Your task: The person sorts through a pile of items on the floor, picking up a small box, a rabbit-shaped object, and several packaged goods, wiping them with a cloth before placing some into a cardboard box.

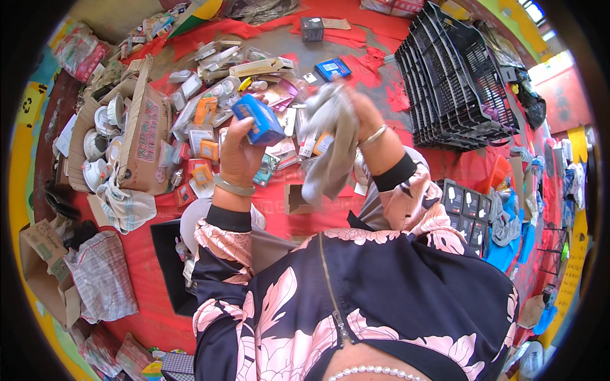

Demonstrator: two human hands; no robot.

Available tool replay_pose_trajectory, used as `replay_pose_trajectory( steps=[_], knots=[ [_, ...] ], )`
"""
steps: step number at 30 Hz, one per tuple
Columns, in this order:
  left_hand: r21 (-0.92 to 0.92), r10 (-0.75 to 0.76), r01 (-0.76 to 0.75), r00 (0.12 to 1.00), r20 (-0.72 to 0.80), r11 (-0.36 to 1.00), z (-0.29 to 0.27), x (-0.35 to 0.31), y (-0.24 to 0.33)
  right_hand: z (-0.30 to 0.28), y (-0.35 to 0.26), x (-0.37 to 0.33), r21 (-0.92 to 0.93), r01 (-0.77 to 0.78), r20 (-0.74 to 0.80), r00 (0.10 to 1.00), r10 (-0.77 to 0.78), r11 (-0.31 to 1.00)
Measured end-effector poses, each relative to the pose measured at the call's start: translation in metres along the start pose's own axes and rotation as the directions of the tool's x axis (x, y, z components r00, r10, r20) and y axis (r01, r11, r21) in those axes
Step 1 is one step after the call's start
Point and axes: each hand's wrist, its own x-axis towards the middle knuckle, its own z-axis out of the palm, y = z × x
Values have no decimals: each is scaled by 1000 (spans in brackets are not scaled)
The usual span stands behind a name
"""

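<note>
My left hand (239,152) is closed round a small blue box (258,119), held up over a heap of packaged goods. In my right hand (363,115) is a grey cloth (329,143), which hangs down and is blurred by motion. Beneath both hands lies the heap of small boxes and blister packs (206,130), with orange boxes (206,110) among them. Just beyond the cloth, another blue box (333,68) lies on the red covering. An open brown carton (296,199) sits below the cloth, close to my lap.
At the right, black plastic crates (454,79) stand stacked, with black printed boxes (462,213) nearer me. To the left is a cardboard box (147,140) of white bowls (95,145). A black bin (170,267) rests by my left arm, and a checked sack (101,276) lies farther left.
</note>
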Motion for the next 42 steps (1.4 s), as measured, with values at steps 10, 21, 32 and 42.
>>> replay_pose_trajectory(
  steps=[10,21,32,42],
  knots=[
    [-439,-55,56,998,14,897,19,-9,-17,96,14,-20,-170,708,214,706,-675,686],
    [-411,-297,365,929,220,836,-1,-20,-39,85,63,-23,-831,540,536,709,-458,-135],
    [154,-60,51,997,55,987,-5,-20,-42,25,67,19,-879,317,34,787,-616,356],
    [-171,20,-1,994,105,985,19,-11,-17,0,17,18,-293,423,-167,860,-482,857]
  ],
)
